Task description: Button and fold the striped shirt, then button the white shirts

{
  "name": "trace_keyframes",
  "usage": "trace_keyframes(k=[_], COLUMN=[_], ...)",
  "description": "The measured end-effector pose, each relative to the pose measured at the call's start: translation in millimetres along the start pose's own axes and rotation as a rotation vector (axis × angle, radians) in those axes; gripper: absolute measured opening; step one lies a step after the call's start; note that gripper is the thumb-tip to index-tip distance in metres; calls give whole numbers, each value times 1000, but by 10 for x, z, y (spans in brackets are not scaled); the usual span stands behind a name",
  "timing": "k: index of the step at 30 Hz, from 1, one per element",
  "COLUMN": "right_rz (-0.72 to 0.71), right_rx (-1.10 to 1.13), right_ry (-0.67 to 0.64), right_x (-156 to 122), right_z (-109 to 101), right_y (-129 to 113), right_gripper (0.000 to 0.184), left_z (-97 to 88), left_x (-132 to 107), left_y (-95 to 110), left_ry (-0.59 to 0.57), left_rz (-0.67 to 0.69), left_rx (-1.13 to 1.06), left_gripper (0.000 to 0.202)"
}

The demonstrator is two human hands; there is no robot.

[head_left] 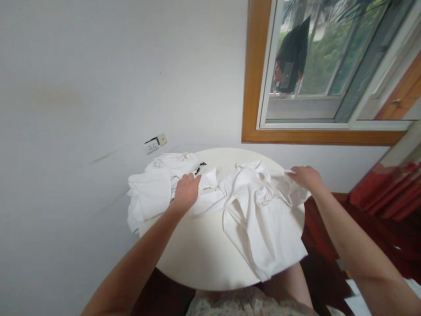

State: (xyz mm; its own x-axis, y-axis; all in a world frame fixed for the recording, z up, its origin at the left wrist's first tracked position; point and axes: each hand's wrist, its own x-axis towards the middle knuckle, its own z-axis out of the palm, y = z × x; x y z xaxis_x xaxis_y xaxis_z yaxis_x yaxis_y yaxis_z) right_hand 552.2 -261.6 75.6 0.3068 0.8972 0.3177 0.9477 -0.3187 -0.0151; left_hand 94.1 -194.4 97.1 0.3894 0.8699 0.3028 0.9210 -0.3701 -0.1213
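A crumpled white garment (259,210) lies spread over the right half of a round white table (200,250), its lower part reaching the front edge. At its far right edge, my right hand (307,176) is closed in a pinch on the cloth. My left hand (187,191) is closed at the garment's left end, beside a narrow white flap of cloth; its fingertips are partly hidden. Just left of it sits a pile of folded white clothes (149,193), overhanging the table's left edge. Small black tags or prints (199,167) show by the left fingers.
A white wall with a power socket (151,146) stands behind the table. Up to the right is a wood-framed window (253,87). A red curtain (388,197) hangs at the right, above a dark red floor (324,263). White items (357,298) lie low at the right.
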Motion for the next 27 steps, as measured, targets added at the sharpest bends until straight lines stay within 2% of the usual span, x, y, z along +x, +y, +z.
trace_keyframes(k=[2,4,6,9,13,15,16,18,20,22,25,27], right_rz=[-51,-195,-307,-293,-297,-351,-376,-366,-295,-218,-162,-163], right_rx=[-39,22,116,182,232,318,371,455,455,376,235,189], right_ry=[85,96,-25,-215,-292,-270,-253,-200,-126,-85,-201,-287], right_x=[-69,-115,-147,-207,-331,-386,-406,-427,-425,-417,-426,-438], right_z=[165,331,493,706,851,848,830,776,722,695,743,825], right_y=[-183,-404,-635,-913,-1013,-949,-901,-793,-693,-620,-558,-525], right_gripper=[41,40,37,46,52,51,51,51,52,53,58,61], left_z=[68,152,252,447,682,681,631,427,106,-264,-712,-826], left_x=[8,59,131,216,251,269,284,332,396,469,565,596], left_y=[138,308,482,693,797,768,737,648,530,386,142,-9], left_ry=[30,28,-47,-184,-304,-331,-308,-188,-57,27,134,119], left_rz=[38,118,173,103,7,26,45,95,156,212,165,114], left_rx=[8,-43,-103,-107,-114,-178,-216,-290,-344,-346,-259,-175], left_gripper=[49,48,42,45,46,41,40,39,38,37,37,38])
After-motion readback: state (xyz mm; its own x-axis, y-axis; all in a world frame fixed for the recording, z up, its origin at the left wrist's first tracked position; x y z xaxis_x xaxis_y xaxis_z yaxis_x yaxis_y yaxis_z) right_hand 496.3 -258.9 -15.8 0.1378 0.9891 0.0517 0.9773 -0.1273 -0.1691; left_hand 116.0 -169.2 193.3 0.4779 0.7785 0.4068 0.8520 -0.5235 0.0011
